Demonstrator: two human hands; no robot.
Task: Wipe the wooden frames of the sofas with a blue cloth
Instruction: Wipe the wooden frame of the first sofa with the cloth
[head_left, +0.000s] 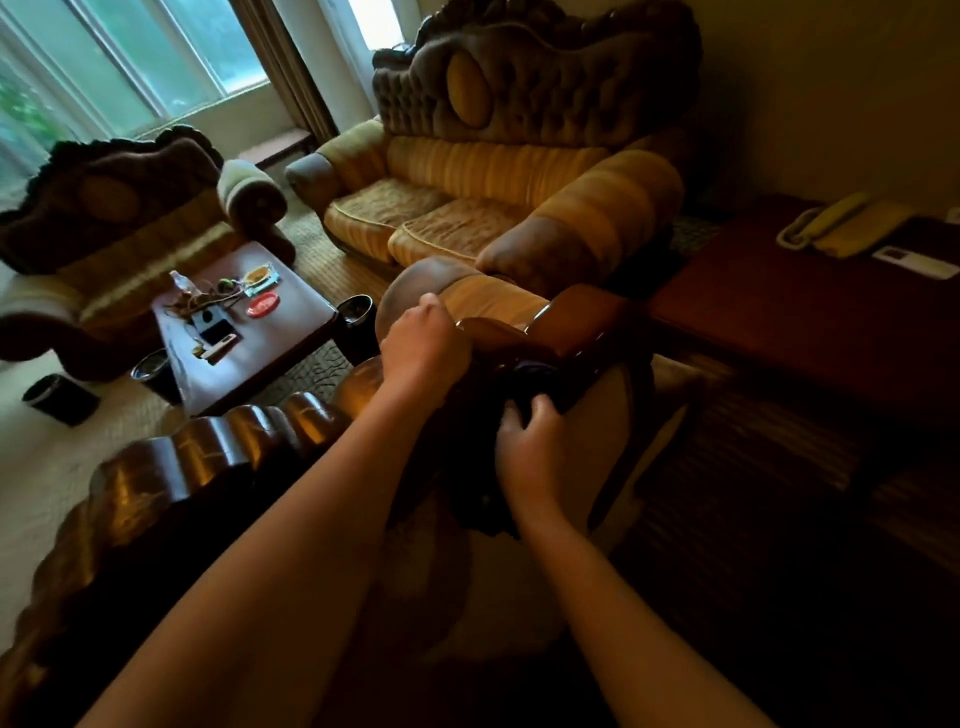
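Two hands were at work on the near sofa's armrest, w/ the carved wooden frame (218, 447) of its backrest running across the lower left. Left hand (423, 345) lay curled over the top of the upholstered arm roll (483, 296), fingers bent round the padding & gripping it, seemingly to steady. Right hand (530, 441) gripped a dark bunched cloth (540, 379), fingers curled round it, pressed against the polished wood trim (587, 312) on the arm's outer side; in this dim light the cloth read near-black w/ a bluish tinge, so prob. the blue cloth, tho colour can't be told for sure. Step in hand, by my read: wiping the wooden part of this arm, mid-job, since the two-seater sofa (467, 208) across the room & the armchair (104, 234) by the window stood untouched by either hand. Next move likely called for sliding the cloth along the trim w/ steady pressure, following the curve down the side, then shifting to the scalloped backrest crest near the left forearm. Carved grooves there would need the cloth pushed into each dip, not just skimmed over. A coffee table (249, 332) w/ clutter stood between the seats; a phone (836, 223) sat on the dark side cabinet (779, 312) at right, well apart from the hands.
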